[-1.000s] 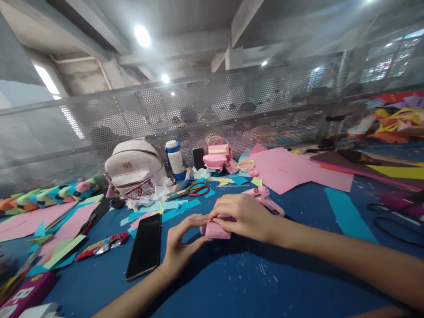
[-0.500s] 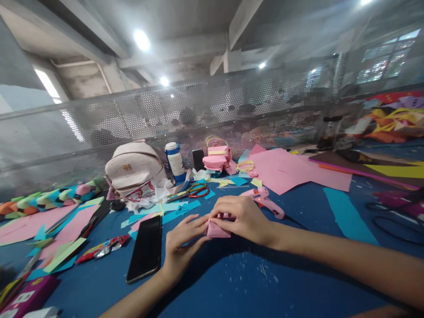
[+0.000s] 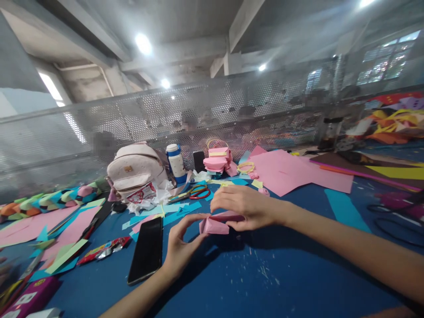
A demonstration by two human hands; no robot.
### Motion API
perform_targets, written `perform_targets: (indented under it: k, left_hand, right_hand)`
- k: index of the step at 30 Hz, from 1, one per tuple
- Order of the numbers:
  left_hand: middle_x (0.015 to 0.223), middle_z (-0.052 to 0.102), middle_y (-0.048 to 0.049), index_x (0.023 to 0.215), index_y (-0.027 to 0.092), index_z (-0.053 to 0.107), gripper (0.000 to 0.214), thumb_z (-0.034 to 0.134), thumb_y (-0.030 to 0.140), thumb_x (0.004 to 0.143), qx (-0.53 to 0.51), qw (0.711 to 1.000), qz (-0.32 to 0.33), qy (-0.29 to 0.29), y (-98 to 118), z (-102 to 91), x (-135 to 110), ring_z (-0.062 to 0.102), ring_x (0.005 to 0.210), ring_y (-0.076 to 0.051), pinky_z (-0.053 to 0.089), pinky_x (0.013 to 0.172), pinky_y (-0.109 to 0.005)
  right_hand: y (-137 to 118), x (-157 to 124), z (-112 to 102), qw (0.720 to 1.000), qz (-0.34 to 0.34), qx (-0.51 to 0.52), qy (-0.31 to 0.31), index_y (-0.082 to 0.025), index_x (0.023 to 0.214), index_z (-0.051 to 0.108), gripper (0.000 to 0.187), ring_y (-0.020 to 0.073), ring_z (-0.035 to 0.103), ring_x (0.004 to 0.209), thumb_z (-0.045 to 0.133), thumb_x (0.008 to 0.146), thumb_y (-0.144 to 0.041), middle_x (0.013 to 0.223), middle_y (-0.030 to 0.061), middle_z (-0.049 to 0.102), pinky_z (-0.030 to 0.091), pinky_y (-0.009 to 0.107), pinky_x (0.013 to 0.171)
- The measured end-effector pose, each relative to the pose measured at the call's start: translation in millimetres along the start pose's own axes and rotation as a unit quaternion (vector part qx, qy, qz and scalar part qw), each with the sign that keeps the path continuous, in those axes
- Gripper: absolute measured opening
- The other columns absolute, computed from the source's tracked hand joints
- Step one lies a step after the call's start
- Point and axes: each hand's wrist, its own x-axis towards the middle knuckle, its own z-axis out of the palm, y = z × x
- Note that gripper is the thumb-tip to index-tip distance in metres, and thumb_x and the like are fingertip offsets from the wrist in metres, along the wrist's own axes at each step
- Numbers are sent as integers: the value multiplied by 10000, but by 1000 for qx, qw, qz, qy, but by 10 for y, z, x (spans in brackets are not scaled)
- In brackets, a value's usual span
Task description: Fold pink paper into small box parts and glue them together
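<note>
A small folded pink paper box (image 3: 216, 227) is held above the blue table (image 3: 281, 278), between both hands. My left hand (image 3: 183, 238) pinches its left end between thumb and fingers. On the right side, my right hand (image 3: 243, 206) has its thumb under the paper and its fingers curled over the top, gripping the far edge. Mostly hidden behind the right hand is a pink glue gun (image 3: 264, 191); only a bit of it shows. A black phone (image 3: 145, 251) lies just left of my left hand.
Scissors (image 3: 199, 191) and blue paper strips (image 3: 179, 212) lie beyond the hands. Farther back stand a white backpack (image 3: 137, 168), a bottle (image 3: 176, 162) and a pink paper bag (image 3: 217, 160). Large pink sheets (image 3: 281, 170) spread at right. A red wrapper (image 3: 104, 249) lies left, before a perforated metal screen (image 3: 149, 115).
My right hand has shifted slightly up and right, its thumb moving to the box's right end. More of the pink paper box shows, and the glue gun is now mostly covered.
</note>
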Motion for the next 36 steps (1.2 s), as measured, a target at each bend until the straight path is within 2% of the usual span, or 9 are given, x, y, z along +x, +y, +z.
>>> perform_targets:
  k: [2,4,7,9,12,16,20,26,36]
  left_hand:
    - [1108,714,-44,1102,226,660,298,724,197,813,-2,1000,-1,0,-4,2,-2,659,1055,-212,496,961,-327]
    - [1104,709,-49,1097,222,654,291,719,189,816,-4,1000,2,2,-2,8,-7,654,1056,-214,490,963,-334]
    - [1092,698,-46,1085,226,632,299,726,171,806,-15,1000,9,7,18,28,-17,648,1047,-210,487,956,-338]
    - [1070,687,-38,1043,229,618,280,733,160,797,-29,999,15,9,38,43,-25,645,1024,-201,491,930,-326]
    - [1031,664,-30,957,221,599,237,745,153,784,-37,999,24,6,64,57,-36,631,984,-186,486,885,-298]
    - [1003,653,-39,904,204,605,229,781,207,756,-44,999,28,-3,101,63,-41,613,962,-193,465,875,-300]
    - [974,658,-53,891,194,593,188,724,307,817,-114,993,-13,-14,141,81,-25,615,943,-205,464,862,-316]
    - [884,651,-41,837,180,658,226,800,323,734,-164,986,-16,-35,158,100,7,603,867,-190,468,814,-291]
    - [824,658,-36,762,174,693,190,831,288,697,-178,982,-23,-52,222,116,-4,605,805,-169,454,770,-277]
  right_hand:
    - [16,-18,5,1000,13,4,-18,-124,1207,552,447,240,535,1121,661,775,-159,1178,105,638,419,370,961]
    - [11,-28,67,1000,23,0,-14,-131,1181,573,408,242,554,1075,657,784,-170,1142,99,654,432,369,911]
    - [-22,-26,211,997,63,8,45,-151,1038,636,177,212,586,934,602,874,-208,1003,70,688,432,342,815]
    - [-48,-19,298,992,86,27,93,-164,950,652,96,189,589,869,580,902,-206,917,43,696,416,325,790]
    - [-76,-12,360,986,81,33,139,-174,915,666,94,177,587,860,572,915,-177,878,19,706,391,323,803]
    - [-88,-13,319,984,50,-15,168,-195,896,694,179,180,567,887,530,968,-195,881,18,719,360,339,827]
    - [-108,-19,278,983,3,-24,180,-215,932,704,234,174,558,913,481,1002,-208,890,14,727,346,359,879]
    - [-137,-2,329,986,-33,35,160,-204,955,703,346,168,556,897,374,1046,-261,898,35,723,352,359,874]
    - [-188,13,402,976,-28,129,173,-210,873,718,267,171,551,851,507,999,-312,826,30,720,355,364,837]
